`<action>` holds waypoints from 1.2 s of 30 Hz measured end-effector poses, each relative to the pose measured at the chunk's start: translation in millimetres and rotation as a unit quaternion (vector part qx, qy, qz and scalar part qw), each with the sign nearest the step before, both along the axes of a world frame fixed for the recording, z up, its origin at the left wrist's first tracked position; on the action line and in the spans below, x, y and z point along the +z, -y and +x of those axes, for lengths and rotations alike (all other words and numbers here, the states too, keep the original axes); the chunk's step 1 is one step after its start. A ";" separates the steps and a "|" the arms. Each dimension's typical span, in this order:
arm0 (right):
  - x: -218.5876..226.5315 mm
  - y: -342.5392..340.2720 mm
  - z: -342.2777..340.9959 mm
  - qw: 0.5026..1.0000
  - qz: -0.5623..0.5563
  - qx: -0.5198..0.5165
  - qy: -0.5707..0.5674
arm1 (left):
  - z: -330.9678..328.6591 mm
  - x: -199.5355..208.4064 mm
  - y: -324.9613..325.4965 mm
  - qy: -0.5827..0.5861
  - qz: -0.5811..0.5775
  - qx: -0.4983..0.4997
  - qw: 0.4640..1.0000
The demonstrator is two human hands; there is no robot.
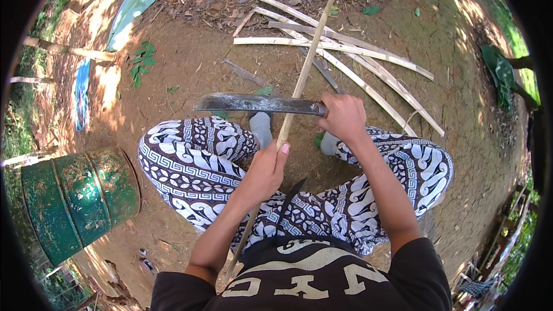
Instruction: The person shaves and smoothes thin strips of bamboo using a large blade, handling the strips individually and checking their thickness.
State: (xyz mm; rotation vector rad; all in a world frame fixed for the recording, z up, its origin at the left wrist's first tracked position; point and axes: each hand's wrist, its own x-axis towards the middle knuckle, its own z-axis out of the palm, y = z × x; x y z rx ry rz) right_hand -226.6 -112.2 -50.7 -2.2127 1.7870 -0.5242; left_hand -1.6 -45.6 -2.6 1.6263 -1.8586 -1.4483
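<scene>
My left hand is wrapped round a long pale wooden stick, which slants from beside my body up and away to the far right. In my right hand is the handle of a machete. Its broad, worn grey blade points left and crosses the stick a little beyond my left hand; whether the edge bites into the wood I cannot tell. A dark, pointed strip shows beside my left wrist, over my lap. My fingers hide part of the stick and most of the machete's handle.
Several pale split strips lie crossed on the bare earth ahead. A rusty green drum lies at the left, with a blue bundle beyond it. Large green leaves rest at the far left. My patterned trouser legs flank the work.
</scene>
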 end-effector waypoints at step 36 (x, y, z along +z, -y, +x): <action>-26.2 10.0 -24.3 0.996 0.004 -0.060 -0.062 | 9.3 -4.3 -4.1 -0.008 0.006 -0.019 1.000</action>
